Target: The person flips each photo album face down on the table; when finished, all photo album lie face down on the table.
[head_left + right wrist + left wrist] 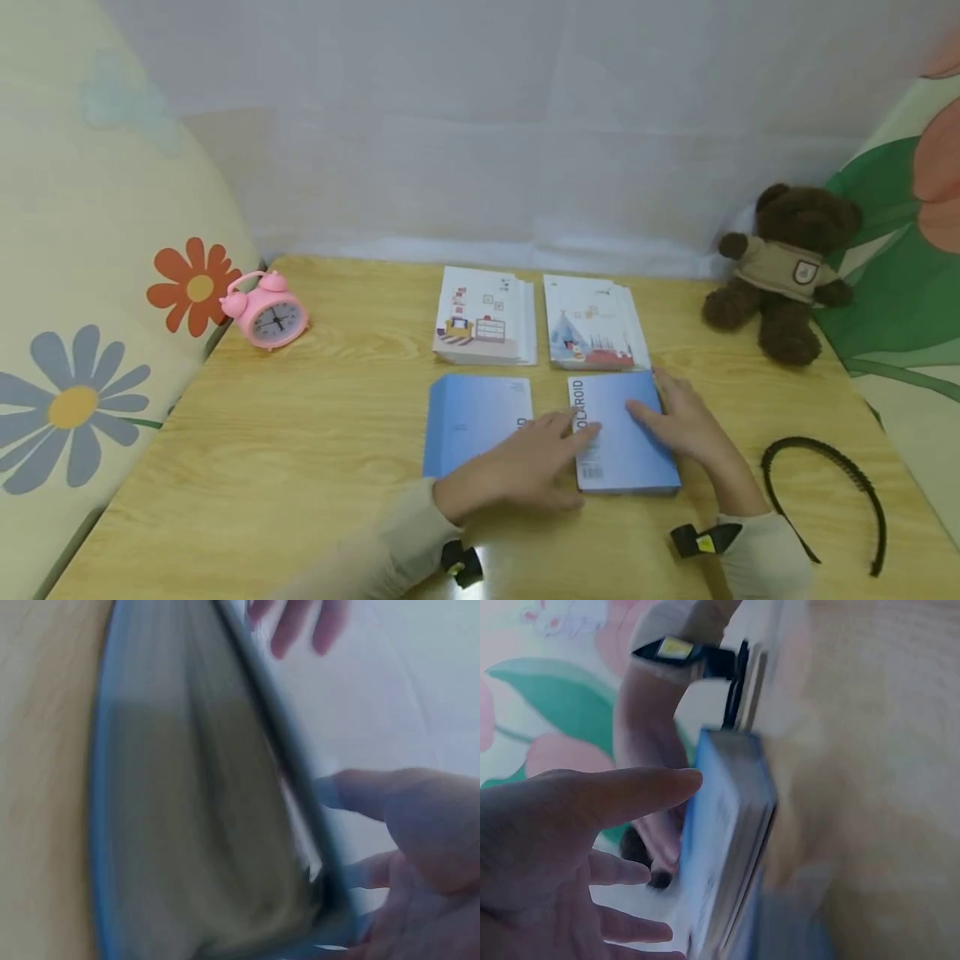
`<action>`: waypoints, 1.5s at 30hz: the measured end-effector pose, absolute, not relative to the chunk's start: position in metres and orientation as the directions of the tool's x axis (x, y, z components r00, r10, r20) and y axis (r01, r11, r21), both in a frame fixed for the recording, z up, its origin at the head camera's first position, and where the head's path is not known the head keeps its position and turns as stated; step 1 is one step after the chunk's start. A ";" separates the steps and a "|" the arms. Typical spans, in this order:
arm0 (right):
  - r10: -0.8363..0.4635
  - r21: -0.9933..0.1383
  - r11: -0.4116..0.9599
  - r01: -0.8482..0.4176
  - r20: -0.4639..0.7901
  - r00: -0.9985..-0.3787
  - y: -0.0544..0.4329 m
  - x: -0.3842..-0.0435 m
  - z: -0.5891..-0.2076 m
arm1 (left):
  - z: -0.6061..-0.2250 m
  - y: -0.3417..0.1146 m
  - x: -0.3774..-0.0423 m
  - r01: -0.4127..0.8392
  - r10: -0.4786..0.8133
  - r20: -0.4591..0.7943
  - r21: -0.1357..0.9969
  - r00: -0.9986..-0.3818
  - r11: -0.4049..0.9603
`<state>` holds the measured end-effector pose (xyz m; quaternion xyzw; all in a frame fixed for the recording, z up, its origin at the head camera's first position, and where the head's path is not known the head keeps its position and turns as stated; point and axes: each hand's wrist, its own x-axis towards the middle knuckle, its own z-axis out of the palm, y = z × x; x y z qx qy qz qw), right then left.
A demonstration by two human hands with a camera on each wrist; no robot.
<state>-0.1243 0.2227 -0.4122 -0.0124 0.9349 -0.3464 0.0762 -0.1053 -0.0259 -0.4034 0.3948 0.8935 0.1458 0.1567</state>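
Observation:
A thick blue photo album point(622, 450) printed with POLAROID lies between my hands, its page edges showing in the left wrist view. My right hand point(686, 421) grips its right side, thumb on the cover and fingers round the far corner. Over its left edge reaches my left hand point(525, 467), fingers spread, with the thumb right at the cover in the left wrist view point(652, 791). Beneath that left forearm, a second blue album point(472, 417) is partly hidden. Motion blurs the pages of the held album point(195, 787) in the right wrist view.
Behind the blue albums lie two white stacks with drawn room point(480, 321) and tent point(592, 325) covers. A pink alarm clock point(273, 317) stands at the left, a brown teddy bear point(787, 267) sits back right, and a black headband point(873, 492) lies front right.

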 end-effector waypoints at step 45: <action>-0.405 -0.858 0.487 -0.164 -0.056 -0.913 0.053 -0.153 -0.413 | -0.371 -0.184 -0.094 0.423 0.556 0.084 0.745 -0.827 0.516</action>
